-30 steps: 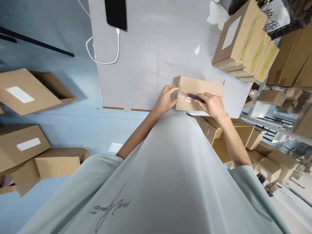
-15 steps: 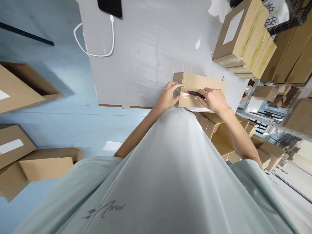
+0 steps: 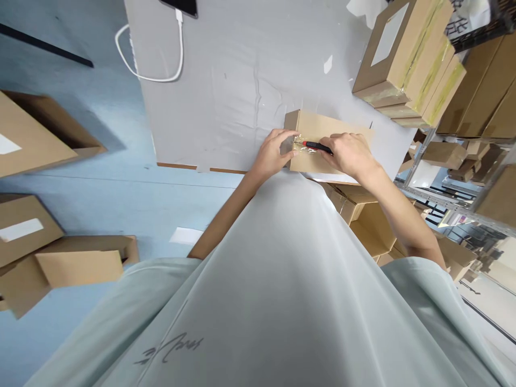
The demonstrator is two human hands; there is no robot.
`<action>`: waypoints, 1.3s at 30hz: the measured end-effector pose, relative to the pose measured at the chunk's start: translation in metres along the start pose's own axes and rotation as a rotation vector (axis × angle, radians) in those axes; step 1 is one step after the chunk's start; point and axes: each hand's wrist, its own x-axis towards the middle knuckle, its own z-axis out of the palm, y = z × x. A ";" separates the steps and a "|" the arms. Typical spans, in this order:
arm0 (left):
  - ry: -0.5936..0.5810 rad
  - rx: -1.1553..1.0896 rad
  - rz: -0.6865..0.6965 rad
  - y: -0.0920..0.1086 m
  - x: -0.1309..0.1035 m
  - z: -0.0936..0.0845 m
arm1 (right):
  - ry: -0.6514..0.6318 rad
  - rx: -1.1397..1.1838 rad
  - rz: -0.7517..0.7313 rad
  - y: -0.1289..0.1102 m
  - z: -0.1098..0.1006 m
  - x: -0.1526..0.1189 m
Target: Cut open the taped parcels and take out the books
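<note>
A small cardboard box (image 3: 318, 122) lies at the front edge of the grey table, with shiny clear tape (image 3: 305, 146) along its top. My left hand (image 3: 275, 150) grips the box's left end, thumb and fingertips on either side of the taped end. In my right hand (image 3: 350, 153) is a red and black utility knife (image 3: 316, 146), its tip pointing left at the tape by my left fingers. Whether the blade is in the tape cannot be made out.
Several taped boxes (image 3: 393, 59) are stacked at the table's back right. A phone (image 3: 185, 6) with a white cable (image 3: 177, 67) lies at the back left. Open cartons (image 3: 80, 266) stand on the blue floor to the left, and another open carton (image 3: 373, 228) sits below the table's front edge.
The knife tip has moved slightly left along the tape, towards the box's left end. Both hands stay at the box; the whole view has shifted a little.
</note>
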 end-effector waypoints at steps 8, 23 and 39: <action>0.064 0.065 -0.031 0.003 -0.003 0.002 | 0.065 0.062 -0.078 0.031 0.026 0.013; 0.179 0.121 -0.224 0.014 -0.009 0.013 | 0.105 0.120 -0.026 0.166 0.091 -0.032; 0.214 0.147 -0.335 0.029 0.002 0.018 | 0.306 0.456 0.129 0.308 0.196 -0.073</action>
